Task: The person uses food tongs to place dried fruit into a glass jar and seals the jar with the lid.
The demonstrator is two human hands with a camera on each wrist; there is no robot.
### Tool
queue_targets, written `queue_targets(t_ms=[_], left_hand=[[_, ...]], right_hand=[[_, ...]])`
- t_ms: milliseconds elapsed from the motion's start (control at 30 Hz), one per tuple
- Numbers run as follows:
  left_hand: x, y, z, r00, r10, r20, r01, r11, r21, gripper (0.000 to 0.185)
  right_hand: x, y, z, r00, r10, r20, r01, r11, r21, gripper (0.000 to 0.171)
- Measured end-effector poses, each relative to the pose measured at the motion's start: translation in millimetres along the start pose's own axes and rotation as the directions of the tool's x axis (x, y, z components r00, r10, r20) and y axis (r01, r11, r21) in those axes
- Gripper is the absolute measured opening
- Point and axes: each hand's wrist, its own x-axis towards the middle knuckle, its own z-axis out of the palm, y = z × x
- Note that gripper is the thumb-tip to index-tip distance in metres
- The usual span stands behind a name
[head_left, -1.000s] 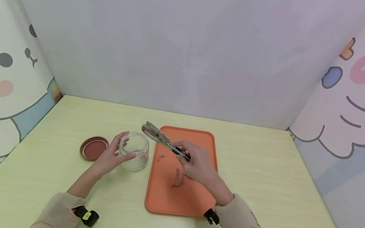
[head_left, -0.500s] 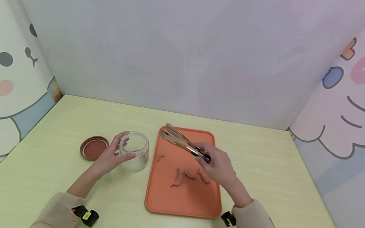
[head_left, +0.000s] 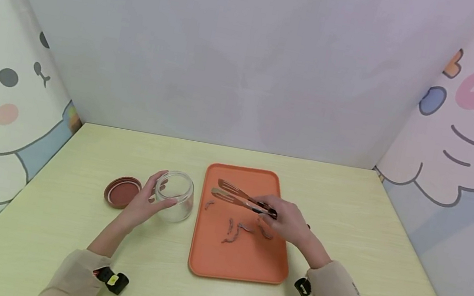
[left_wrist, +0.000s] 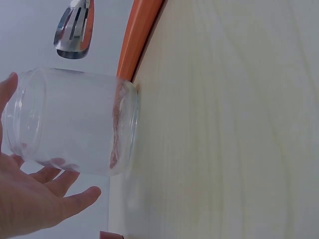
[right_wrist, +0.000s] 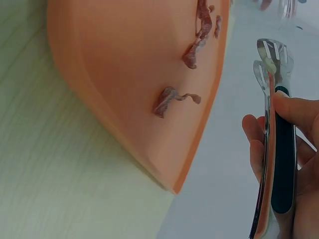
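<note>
My left hand [head_left: 145,206] grips a clear glass jar [head_left: 177,211], thumb and fingers around its sides near the rim. In the left wrist view, reddish-brown pieces [left_wrist: 115,132] show along the jar's bottom. My right hand [head_left: 292,224] holds metal tongs [head_left: 233,200] with dark grips above the orange tray [head_left: 239,270]. The tongs' two arms stand apart, with nothing visible between their tips. Several thin, reddish-brown, meat-like strips [right_wrist: 169,99] lie on the tray, some of them below the right hand.
To the left of the jar, a round brown lid [head_left: 123,194] lies on the pale wooden table [head_left: 349,215]. The tray's raised rim runs close beside the jar's right side. A pale curtain-like wall stands behind the table, with cartoon-printed panels at both sides.
My right hand has drawn the tongs right, away from the jar, then lowered them over the tray, their arms spreading wider. The left hand and jar stay put.
</note>
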Motion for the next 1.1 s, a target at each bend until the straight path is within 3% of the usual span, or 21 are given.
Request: queue_targets(t_ms=[333, 600, 800, 1100], left_hand=[[-9.1, 24.7, 0.8, 1.0, -0.025, 0.008, 0.025, 1.0, -0.019, 0.076], [-0.8, 3.3, 0.1, 1.0, -0.021, 0.003, 0.021, 1.0, 0.001, 0.08], [-0.4, 1.5, 0.4, 1.0, -0.019, 0.003, 0.019, 1.0, -0.001, 0.079], [-11.9, 28.4, 1.1, 1.0, -0.018, 0.007, 0.018, 1.0, -0.022, 0.074]], right_hand=[[-1.8, 9.1, 12.2, 0.996, -0.012, 0.091, 0.012, 1.0, 0.001, 0.039], [4.1, 16.9, 18.9, 0.988, 0.029, 0.149, -0.029, 1.0, -0.003, 0.036], [8.7, 20.9, 21.7, 0.986, 0.024, 0.164, -0.024, 1.0, -0.002, 0.036], [10.6, 23.4, 23.5, 0.98, 0.049, 0.195, -0.052, 0.999, 0.013, 0.034]])
